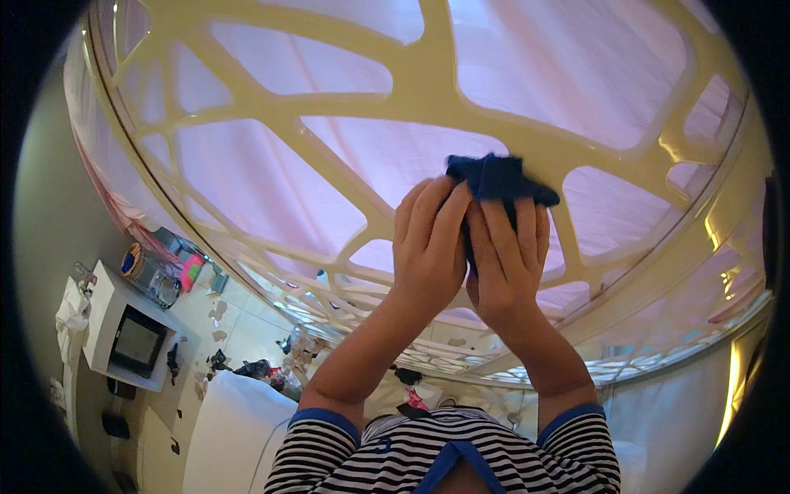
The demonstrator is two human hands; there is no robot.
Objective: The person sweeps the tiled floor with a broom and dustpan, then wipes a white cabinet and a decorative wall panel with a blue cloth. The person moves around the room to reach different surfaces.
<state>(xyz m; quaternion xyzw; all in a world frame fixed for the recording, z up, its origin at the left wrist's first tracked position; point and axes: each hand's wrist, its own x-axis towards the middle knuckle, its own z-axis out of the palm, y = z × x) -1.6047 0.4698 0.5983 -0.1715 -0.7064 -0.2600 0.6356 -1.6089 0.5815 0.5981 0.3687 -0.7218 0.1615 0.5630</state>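
A dark blue cloth [498, 178] is bunched in both hands against a cream lattice screen [426, 77] with large rounded openings. My left hand [432, 241] is on the cloth's left side, its fingertips partly hidden at the fabric. Close beside it, my right hand [507, 247] has its fingers over the cloth, and a strip of the fabric shows between the two hands. Both arms reach up and forward. Pale pink fabric [568, 68] shows through the openings behind the screen.
At left stands a white cabinet [102, 333] with a dark-fronted appliance [138, 341]. A white-covered surface [231, 432] is low at left. Black items [253, 369] and scraps lie on the tiled floor [247, 327]. A wicker basket [131, 260] is farther back.
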